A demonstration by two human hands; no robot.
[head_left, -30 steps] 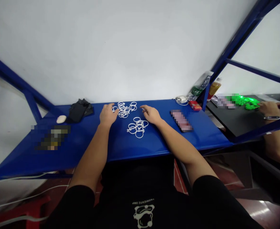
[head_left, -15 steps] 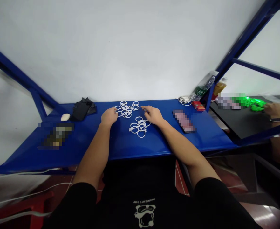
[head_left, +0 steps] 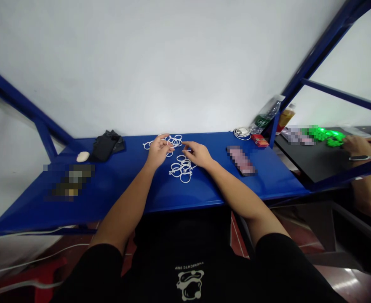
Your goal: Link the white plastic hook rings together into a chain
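Two loose heaps of white plastic rings lie on the blue table (head_left: 160,193): a far heap (head_left: 175,140) near the wall and a near heap (head_left: 181,169) in front of it. My left hand (head_left: 158,152) is lifted slightly above the table, its fingers pinched on a white ring taken from the far heap. My right hand (head_left: 198,153) rests beside the near heap, fingers curled and pointing left toward my left hand; whether it holds anything small is unclear.
A black cloth (head_left: 105,145) and a small white object (head_left: 82,156) lie at the back left. A coiled white cable (head_left: 241,132), a red box (head_left: 259,139) and bottles (head_left: 265,113) stand at the back right. Another person's hand (head_left: 357,145) works at green parts on the neighbouring black table.
My left hand has moved right from the far heap and risen with a ring in its fingers. My right hand has shifted slightly toward it.
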